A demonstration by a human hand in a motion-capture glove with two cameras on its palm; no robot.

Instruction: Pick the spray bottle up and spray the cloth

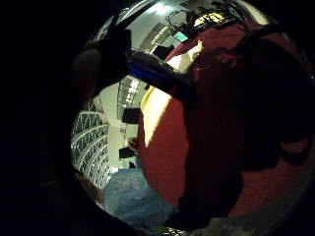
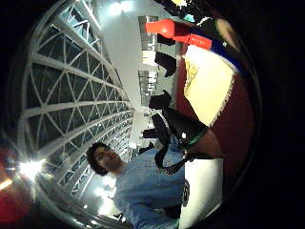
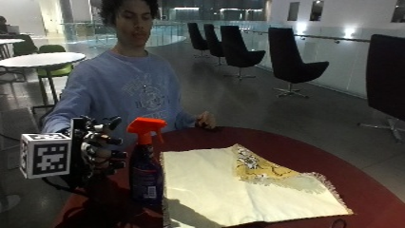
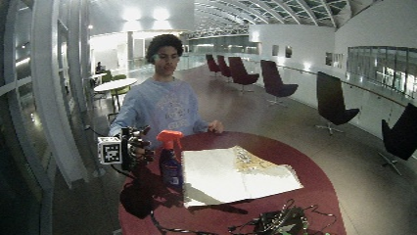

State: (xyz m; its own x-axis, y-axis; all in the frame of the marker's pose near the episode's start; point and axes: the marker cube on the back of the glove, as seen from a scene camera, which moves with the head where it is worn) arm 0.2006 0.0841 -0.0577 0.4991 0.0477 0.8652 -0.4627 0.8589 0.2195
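Note:
A spray bottle (image 3: 145,166) with an orange trigger head and a dark blue body stands upright on the round red table (image 3: 354,166), at the left edge of a cream cloth (image 3: 240,185). The cloth lies flat, with a yellow patterned corner folded over. My gloved right hand (image 3: 98,149) hovers just left of the bottle at trigger height. Its fingers are spread toward the bottle and hold nothing. The little finger side palm view shows the bottle (image 1: 157,73) close by, with the cloth (image 1: 157,108) beyond. The thumb side palm view catches the orange head (image 2: 167,27) and the cloth (image 2: 209,86).
The person's bare left hand (image 3: 206,119) rests on the table's far edge. A tangle of cables and a small device (image 4: 280,220) lies on the near side of the table. Black chairs (image 3: 291,61) stand on the floor behind.

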